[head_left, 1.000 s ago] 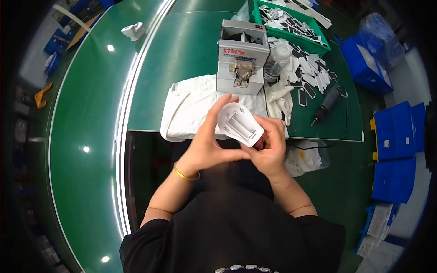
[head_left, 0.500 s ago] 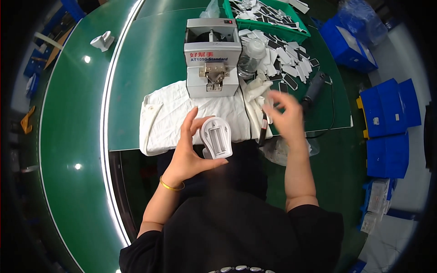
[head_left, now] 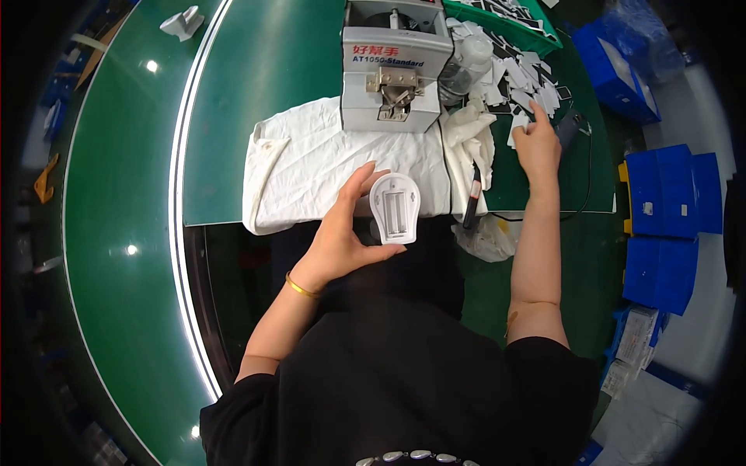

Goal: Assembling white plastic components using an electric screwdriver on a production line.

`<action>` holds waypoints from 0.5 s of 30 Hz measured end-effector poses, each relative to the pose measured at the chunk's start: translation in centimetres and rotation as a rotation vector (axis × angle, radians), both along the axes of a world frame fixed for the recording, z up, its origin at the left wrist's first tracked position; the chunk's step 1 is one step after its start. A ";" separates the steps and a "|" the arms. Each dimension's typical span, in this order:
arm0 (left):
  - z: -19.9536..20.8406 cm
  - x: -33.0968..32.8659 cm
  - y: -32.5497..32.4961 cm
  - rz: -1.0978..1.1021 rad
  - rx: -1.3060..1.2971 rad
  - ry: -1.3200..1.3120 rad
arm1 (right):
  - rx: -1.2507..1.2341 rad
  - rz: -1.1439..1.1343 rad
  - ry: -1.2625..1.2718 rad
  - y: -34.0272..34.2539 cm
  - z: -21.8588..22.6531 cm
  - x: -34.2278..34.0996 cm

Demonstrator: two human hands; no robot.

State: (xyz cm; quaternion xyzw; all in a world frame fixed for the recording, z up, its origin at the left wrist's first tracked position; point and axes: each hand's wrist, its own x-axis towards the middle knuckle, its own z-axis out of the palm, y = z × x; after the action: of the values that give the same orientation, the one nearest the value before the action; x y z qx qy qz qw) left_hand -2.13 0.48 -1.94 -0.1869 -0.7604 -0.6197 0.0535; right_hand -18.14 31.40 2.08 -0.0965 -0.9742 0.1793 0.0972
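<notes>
My left hand (head_left: 344, 233) grips a white plastic housing (head_left: 378, 225), rounded at the top and narrower at the bottom. Its open battery compartment (head_left: 396, 211) faces up and looks empty. At the edge of a pile of thin white and black plates (head_left: 528, 78), my right hand (head_left: 539, 149) reaches down with thumb and index finger apart. A white plate (head_left: 518, 123) lies beside these fingertips; whether they touch it is hard to make out.
A grey benchtop machine (head_left: 392, 101) stands on a white cloth (head_left: 326, 163). Right of it are a clear bottle (head_left: 465, 66), crumpled white gloves (head_left: 468, 136), a black-and-pink pen-like tool (head_left: 472, 198) and a dark corded tool (head_left: 573, 130). Behind the plates sits a green bin (head_left: 544, 35).
My right hand has moved away and to the right, from beside the gloves to the plates. My left hand still holds the housing, and the whole view has shifted.
</notes>
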 end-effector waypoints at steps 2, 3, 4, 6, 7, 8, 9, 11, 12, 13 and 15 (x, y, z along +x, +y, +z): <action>-0.4 0.0 0.1 0.012 0.017 -0.001 | -0.402 0.164 0.056 -1.5 1.4 1.9; -0.7 0.1 0.1 0.011 0.029 0.012 | -0.809 0.314 0.116 -2.5 2.0 3.2; -0.9 0.1 0.2 0.005 0.043 0.027 | -0.910 0.387 0.088 -4.1 2.8 4.8; -1.1 0.2 0.3 0.010 0.062 0.027 | -1.004 0.518 -0.019 -7.2 3.3 8.0; -1.2 0.3 0.3 0.015 0.079 0.033 | -0.991 0.575 -0.099 -8.3 3.3 9.4; -1.2 0.3 0.4 0.015 0.082 0.029 | -1.006 0.628 -0.155 -9.3 3.1 10.5; -1.1 0.3 0.4 0.008 0.106 0.010 | -1.021 0.682 -0.212 -10.1 2.8 11.2; -1.1 0.4 0.5 0.005 0.132 -0.010 | -0.981 0.729 -0.206 -10.9 1.2 11.8; -1.2 0.4 0.5 0.005 0.143 -0.017 | -0.988 0.747 -0.196 -11.1 0.8 11.9; -1.3 0.4 0.5 0.004 0.154 -0.024 | -0.986 0.749 -0.200 -11.3 0.8 12.1; -1.2 0.4 0.4 0.013 0.119 -0.007 | -0.986 0.678 -0.219 -11.5 0.8 12.4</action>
State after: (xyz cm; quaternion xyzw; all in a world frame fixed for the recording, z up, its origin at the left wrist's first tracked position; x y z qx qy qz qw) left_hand -1.73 0.86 -3.17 -0.1762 -0.7237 -0.6640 0.0658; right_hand -5.78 19.92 2.83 0.1674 -0.7572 0.6195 -0.1221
